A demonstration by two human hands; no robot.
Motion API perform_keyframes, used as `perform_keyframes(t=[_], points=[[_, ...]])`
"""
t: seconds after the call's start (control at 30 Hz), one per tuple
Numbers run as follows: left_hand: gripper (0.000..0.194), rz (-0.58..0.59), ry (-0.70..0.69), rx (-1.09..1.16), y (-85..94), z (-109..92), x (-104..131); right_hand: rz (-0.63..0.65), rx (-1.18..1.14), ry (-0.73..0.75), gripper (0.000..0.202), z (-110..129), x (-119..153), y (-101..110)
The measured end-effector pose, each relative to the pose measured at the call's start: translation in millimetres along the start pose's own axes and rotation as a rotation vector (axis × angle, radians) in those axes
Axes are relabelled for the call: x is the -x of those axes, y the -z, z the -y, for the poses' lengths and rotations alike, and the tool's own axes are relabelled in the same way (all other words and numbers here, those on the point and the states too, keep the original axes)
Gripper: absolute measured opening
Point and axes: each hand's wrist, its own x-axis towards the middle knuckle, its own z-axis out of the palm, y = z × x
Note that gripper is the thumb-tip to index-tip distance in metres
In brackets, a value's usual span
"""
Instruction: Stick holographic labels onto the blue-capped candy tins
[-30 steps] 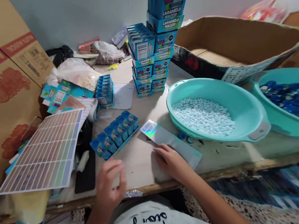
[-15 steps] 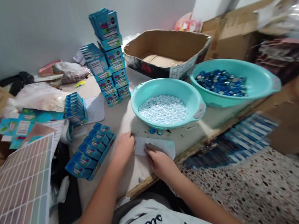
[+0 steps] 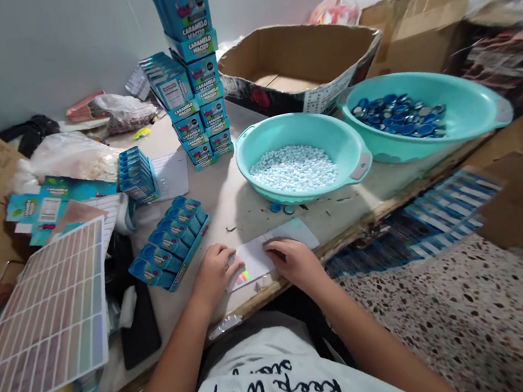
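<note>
A narrow white sheet (image 3: pixel 253 253) lies at the table's front edge, with a shiny rainbow patch at its left end. My left hand (image 3: pixel 214 272) is at that end, its fingers bent and closed over the edge. On the sheet's middle rests my right hand (image 3: pixel 296 261), thumb and fingertips pinched together; whatever is between them is hidden. Just beyond are two small blue round pieces (image 3: pixel 281 209). A turquoise basin (image 3: pixel 297 124) behind them holds many pale blue candies (image 3: pixel 294 168). Left of my left hand sits a blue tray of small blue packs (image 3: pixel 169 242).
Blue "Caramelo Macizo" boxes (image 3: pixel 206 90) stand stacked at the back. A second turquoise basin (image 3: pixel 464 99) holds blue round pieces. An open cardboard box (image 3: pixel 308 46) is behind the basins. A sticker sheet (image 3: pixel 48 310) leans at left. Blue printed strips (image 3: pixel 421 222) are below the table's right edge.
The view has shifted, so the table's things appear higher. My left hand has come down onto the sheet's left end, showing its rainbow patch. My right hand stays on the sheet.
</note>
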Motion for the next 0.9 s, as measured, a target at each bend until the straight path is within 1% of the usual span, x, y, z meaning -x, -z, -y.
perform_keyframes(t=[0.07, 0.1, 0.2, 0.23, 0.33, 0.4, 0.43, 0.5, 0.57, 0.63, 0.67, 0.73, 0.8, 0.87, 0.9], points=[[0.009, -0.03, 0.027, 0.001, 0.8, -1, 6, -0.006, 0.0, -0.003, 0.019, -1, 0, -1], [0.013, -0.048, 0.046, -0.016, 0.5, -2, 7, -0.008, 0.001, -0.004, 0.019, -2, 0, -1], [0.036, -0.069, 0.062, -0.082, -1.8, -1, 8, -0.01, 0.003, 0.002, 0.02, -2, 0, -1], [0.037, -0.062, 0.048, -0.094, -2.5, -1, 8, -0.011, 0.003, 0.004, 0.02, -2, 0, -1], [0.023, -0.045, -0.022, -0.084, -3.2, 0, 8, -0.012, 0.004, 0.008, 0.021, -3, -1, -2], [0.013, -0.051, -0.074, -0.06, -2.3, -2, 7, -0.011, 0.006, 0.008, 0.021, -3, -1, -2], [0.011, -0.051, -0.099, -0.049, -1.4, -4, 7, -0.01, 0.008, 0.008, 0.021, -3, -2, -2], [0.014, -0.035, -0.15, -0.006, 1.1, -12, 7, -0.004, 0.012, 0.01, 0.022, -3, -3, -2], [0.013, -0.003, -0.2, 0.039, 4.7, -24, 14, 0.004, 0.015, 0.014, 0.023, -4, -4, 0], [0.008, 0.022, -0.232, 0.144, 9.4, -42, 27, 0.014, 0.019, 0.017, 0.022, -5, -5, 1], [0.007, 0.017, -0.228, 0.232, 12.2, -51, 36, 0.02, 0.026, 0.016, 0.022, -5, -5, 1], [0.008, -0.066, -0.137, 0.458, 19.2, -67, 56, 0.03, 0.068, 0.011, 0.021, -3, -6, 2], [0.01, -0.221, 0.018, 0.663, 29.6, -78, 73, 0.041, 0.133, 0.022, 0.024, 4, -7, 2], [0.014, -0.396, 0.169, 0.776, 44.3, -80, 83, 0.022, 0.151, 0.073, 0.028, 21, -11, 2], [0.018, -0.481, 0.232, 0.796, 53.0, -78, 86, 0.003, 0.118, 0.11, 0.028, 33, -14, 2]])
